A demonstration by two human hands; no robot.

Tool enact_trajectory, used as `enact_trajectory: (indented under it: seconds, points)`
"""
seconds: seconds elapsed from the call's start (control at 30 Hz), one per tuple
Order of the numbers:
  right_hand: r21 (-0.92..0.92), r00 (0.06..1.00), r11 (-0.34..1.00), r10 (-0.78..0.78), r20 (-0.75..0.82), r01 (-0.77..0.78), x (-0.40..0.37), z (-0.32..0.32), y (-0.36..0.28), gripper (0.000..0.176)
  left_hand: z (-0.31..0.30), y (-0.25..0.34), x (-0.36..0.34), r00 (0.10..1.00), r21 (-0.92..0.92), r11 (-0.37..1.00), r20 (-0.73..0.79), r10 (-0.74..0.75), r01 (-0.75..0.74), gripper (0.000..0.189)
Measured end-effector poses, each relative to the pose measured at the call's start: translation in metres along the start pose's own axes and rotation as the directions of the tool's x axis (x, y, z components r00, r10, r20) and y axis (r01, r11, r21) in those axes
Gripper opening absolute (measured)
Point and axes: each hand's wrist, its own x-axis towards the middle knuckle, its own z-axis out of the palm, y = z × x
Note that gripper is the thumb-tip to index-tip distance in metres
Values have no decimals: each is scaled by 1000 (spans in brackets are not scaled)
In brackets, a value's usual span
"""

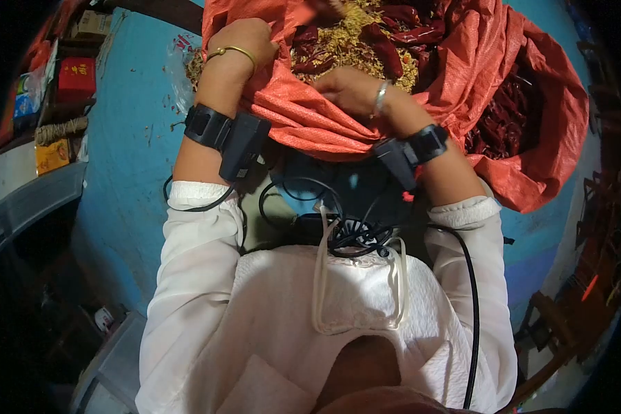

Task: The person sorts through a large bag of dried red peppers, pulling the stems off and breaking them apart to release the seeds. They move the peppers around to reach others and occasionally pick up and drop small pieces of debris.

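An orange-red woven sack (310, 114) lies open in front of me, holding dark red dried chillies (383, 48) and loose yellow seeds (355, 31). My left hand (245, 43), with a gold bangle at its wrist, is closed on the sack's left rim; its fingertips are partly hidden. Over the near rim reaches my right hand (348, 90), a silver bangle at its wrist, with its fingers down by the seeds inside. The sack's fabric and the hand itself hide what those fingers do. Something blurred shows at the top of the sack.
To the right stands a second open sack (555, 103) with more dried chillies (507, 114). A clear plastic bag (181, 76) lies on the blue floor (127, 179) at left. Shelves with a red box (76, 77) line the left side. Black cables (355, 234) hang at my lap.
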Motion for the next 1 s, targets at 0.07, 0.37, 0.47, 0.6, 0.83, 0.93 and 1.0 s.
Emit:
enact_trajectory:
  seconds: [0.07,0.37,0.47,0.6,0.83,0.93,1.0]
  points:
    - [-178,995,983,-65,-73,51,10,7,-6,20,4,0,-1,1000,2,1000,6,16,-16,30]
    - [-309,850,942,-54,-524,-131,-3,-8,22,35,5,-4,3,998,2,999,-15,53,-53,29]
    - [-329,800,925,-48,-598,-190,2,-7,8,33,11,-6,7,994,38,996,-63,84,-81,26]
    - [-814,918,562,-384,-99,148,37,6,1,23,1,5,-4,993,-9,996,-78,89,-90,24]
    - [-872,981,488,-154,-114,-25,39,5,2,22,-6,5,-6,994,-37,995,-49,94,-96,22]
    - [-866,987,474,81,-138,-161,13,-8,-8,22,-4,5,-4,998,-46,997,-19,68,-69,22]
    - [-897,970,371,119,-212,-241,0,-16,-7,23,-2,3,-5,995,-40,995,-57,86,-88,22]
